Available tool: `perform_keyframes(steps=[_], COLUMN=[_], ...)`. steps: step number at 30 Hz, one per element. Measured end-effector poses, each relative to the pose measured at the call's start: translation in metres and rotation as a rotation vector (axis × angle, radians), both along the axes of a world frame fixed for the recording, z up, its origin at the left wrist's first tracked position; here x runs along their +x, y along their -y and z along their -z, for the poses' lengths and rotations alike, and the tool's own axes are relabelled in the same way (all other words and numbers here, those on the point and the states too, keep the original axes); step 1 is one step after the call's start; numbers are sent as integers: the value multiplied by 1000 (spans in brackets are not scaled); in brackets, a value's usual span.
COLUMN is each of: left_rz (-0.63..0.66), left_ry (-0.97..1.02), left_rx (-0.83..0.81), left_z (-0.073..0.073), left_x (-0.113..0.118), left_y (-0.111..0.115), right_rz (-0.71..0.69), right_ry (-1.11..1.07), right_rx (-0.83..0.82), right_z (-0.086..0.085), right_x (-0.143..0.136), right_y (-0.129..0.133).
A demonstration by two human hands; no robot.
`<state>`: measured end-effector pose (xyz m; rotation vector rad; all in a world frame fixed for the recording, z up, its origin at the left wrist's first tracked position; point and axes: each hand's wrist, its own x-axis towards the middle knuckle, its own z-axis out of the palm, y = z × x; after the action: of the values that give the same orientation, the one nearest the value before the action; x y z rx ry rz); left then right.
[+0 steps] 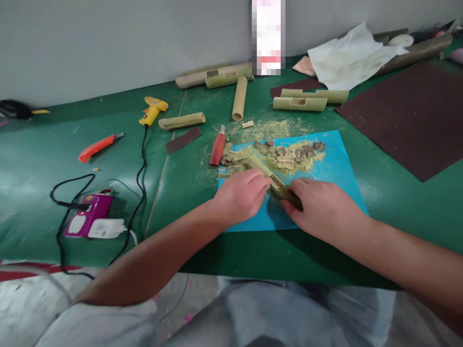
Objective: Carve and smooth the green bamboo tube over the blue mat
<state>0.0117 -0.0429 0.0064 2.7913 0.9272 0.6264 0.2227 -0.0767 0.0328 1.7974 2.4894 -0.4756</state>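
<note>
A bamboo tube [263, 166] with a cut-out slot lies slantwise over the blue sheet [338, 161]. My right hand [321, 205] is wrapped round its near end. At the slot, the fingers of my left hand [244, 195] are pinched together; whatever they hold is hidden. Bamboo shavings and dark chips [302, 154] are heaped on the sheet just beyond the tube. A red-handled knife [217, 149] rests by the sheet's left corner.
Several other bamboo pieces [239, 99] lie further back on the green table [188, 193]. To the left are a yellow glue gun [154, 111], an orange utility knife [99, 147] and a purple power strip [96, 212] with cords. Dark sandpaper [408, 120] covers the right side.
</note>
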Motion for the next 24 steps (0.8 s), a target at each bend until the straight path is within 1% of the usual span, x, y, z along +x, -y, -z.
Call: perform_keyframes(steps=[2,4,7,10,13,16,19,24], left_rz=[0,9,-11,5,5,-13,1,0], left_ry=[-31,-20,12,5,2,-41,-80,38], left_rx=[-13,-42,-33,-50,-18,-28,-51,52], left_z=[0,1,1,0,-3,-4,-5,-6], left_x=[0,0,1,2,0,-3,-5,-4], left_y=[0,0,1,1,0,1,3,4], right_rz=[-12,-21,-21,-21,-8,-6,-7,-25], right_ry=[1,2,20,37,44,40,39,53], right_rx=[15,32,39,32,16,12,25,40], right_z=[0,0,-1,-1,-1,-1,-1,0], right_x=[0,-1,-2,-2,-2,-2,-2,-2], right_y=[0,0,1,1,1,1,1,2])
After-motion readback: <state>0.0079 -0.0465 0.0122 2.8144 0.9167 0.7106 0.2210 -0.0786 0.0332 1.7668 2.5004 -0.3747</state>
